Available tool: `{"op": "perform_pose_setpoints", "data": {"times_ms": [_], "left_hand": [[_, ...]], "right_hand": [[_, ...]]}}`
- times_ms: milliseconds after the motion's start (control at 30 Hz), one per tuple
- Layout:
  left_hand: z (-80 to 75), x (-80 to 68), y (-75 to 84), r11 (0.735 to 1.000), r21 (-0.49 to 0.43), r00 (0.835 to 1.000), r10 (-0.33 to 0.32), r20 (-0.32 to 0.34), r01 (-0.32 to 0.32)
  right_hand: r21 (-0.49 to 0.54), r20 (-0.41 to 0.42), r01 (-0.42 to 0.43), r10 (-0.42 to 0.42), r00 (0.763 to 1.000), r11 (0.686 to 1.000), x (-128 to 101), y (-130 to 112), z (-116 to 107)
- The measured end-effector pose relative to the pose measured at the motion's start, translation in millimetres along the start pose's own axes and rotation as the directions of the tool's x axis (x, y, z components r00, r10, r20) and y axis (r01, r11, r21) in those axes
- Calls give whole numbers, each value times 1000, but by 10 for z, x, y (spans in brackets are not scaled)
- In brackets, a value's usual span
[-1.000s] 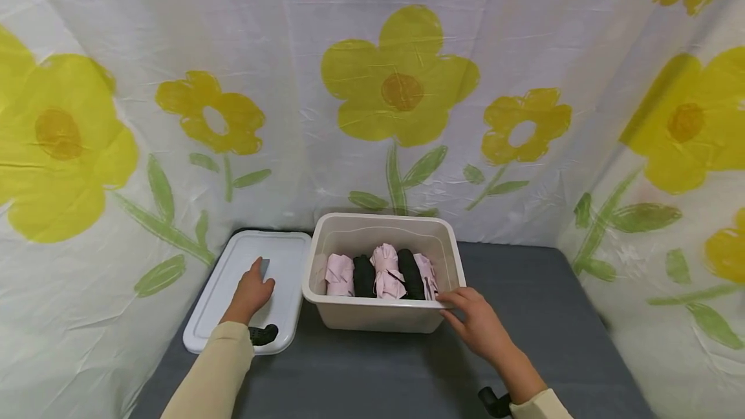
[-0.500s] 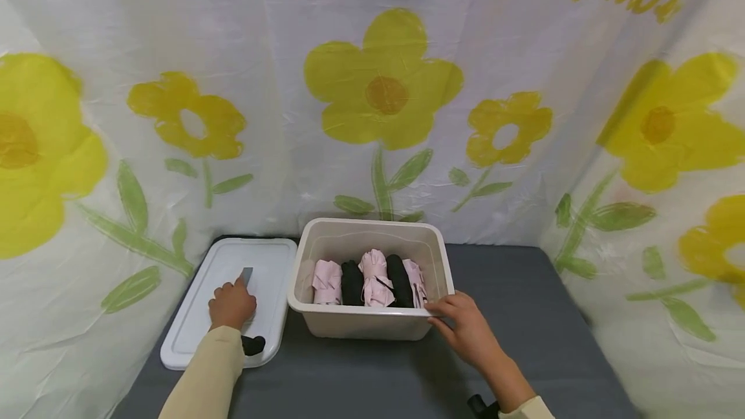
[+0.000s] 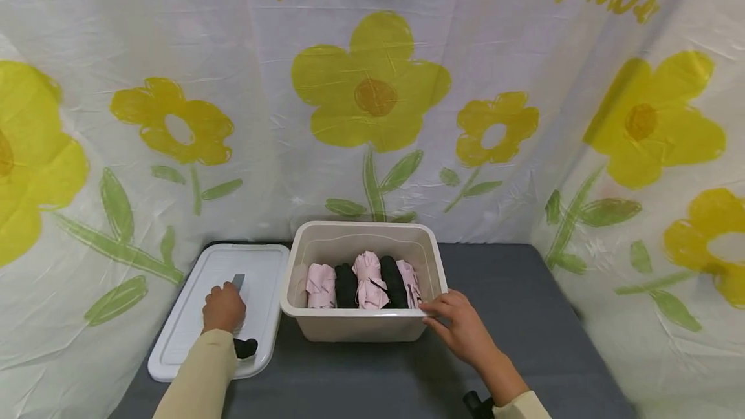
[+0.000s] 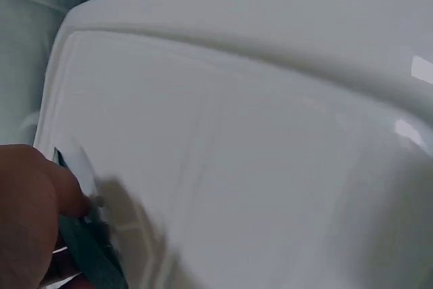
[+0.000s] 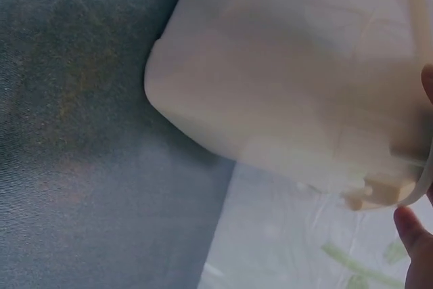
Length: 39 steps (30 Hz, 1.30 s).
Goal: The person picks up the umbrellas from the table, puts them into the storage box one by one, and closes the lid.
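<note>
The left hand [image 3: 224, 308] rests on the white lid [image 3: 192, 335], which lies flat at the left edge of the grey desk [image 3: 524, 315], its back to the head camera and its fingers curled down onto a small grey-green handle [image 3: 238, 281] in the lid's middle. The left wrist view shows what the head view hides: a fingertip [image 4: 71, 191] pressed against that dark strip [image 4: 84, 248], with the lid's [image 4: 270, 133] smooth top filling the rest of the picture; whether the fingers clamp the handle or only press it I cannot tell. The right hand [image 3: 460, 325] lies at the near right corner of the beige bin [image 3: 361, 325], fingers a little bent and close together, touching the rim. The bin stands just beside the lid near the middle of the desk, toward its back edge, and holds rolled pink cloths [image 3: 369, 280] and black cloths [image 3: 346, 284] in a row. The right wrist view gives only the bin's outer wall [image 5: 284, 99] from below, one fingertip [image 5: 416, 235] under the rim, and the desk [image 5: 88, 167]; the cloths do not appear there.
</note>
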<state>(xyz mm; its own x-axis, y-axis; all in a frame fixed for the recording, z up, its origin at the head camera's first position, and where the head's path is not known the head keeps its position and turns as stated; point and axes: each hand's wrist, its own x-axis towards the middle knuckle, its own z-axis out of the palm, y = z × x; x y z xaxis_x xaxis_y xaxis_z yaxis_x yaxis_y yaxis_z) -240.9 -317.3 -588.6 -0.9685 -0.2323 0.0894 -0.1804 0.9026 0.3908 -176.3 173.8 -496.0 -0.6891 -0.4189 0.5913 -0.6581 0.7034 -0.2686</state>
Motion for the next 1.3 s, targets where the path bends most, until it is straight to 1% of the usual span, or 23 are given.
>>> {"op": "perform_pose_setpoints", "data": {"times_ms": [167,267,367,533,633,767,933,1067,1133,1200,1300], "left_hand": [[-128,-3,-71,1000,-21,999,-18,39,19],[-236,24,-72,999,-25,997,-22,71,23],[-376,49,-41,1000,-13,994,-14,104,16],[-630,80,36,999,18,992,33,121,-36],[-755,111,45,995,31,990,95,103,-99],[-938,92,51,987,34,985,151,88,-154],[-1186,32,103,983,43,981,174,89,-179],[-1324,21,112,979,61,977,187,99,-194],[-1376,23,118,977,64,975,194,106,-202],[-1427,24,134,975,61,972,205,112,-212],[-1506,23,181,970,48,966,233,110,-239]], "right_hand": [[18,23,0,-1,1000,1000,29,-8,-6],[20,30,-11,10,1000,1000,21,0,-27],[15,38,-8,7,999,1000,19,19,-48],[-2,49,1,0,999,1000,36,61,-78],[-1,52,-8,8,999,1000,41,79,-77],[18,57,-16,15,998,1000,38,69,-61],[22,77,-7,6,997,1000,49,51,-75],[-1,101,28,-27,995,1000,50,53,-95],[-11,98,56,-54,994,998,42,63,-100],[-25,76,89,-87,993,996,29,82,-100],[-49,17,128,-127,992,991,5,111,-99]]}}
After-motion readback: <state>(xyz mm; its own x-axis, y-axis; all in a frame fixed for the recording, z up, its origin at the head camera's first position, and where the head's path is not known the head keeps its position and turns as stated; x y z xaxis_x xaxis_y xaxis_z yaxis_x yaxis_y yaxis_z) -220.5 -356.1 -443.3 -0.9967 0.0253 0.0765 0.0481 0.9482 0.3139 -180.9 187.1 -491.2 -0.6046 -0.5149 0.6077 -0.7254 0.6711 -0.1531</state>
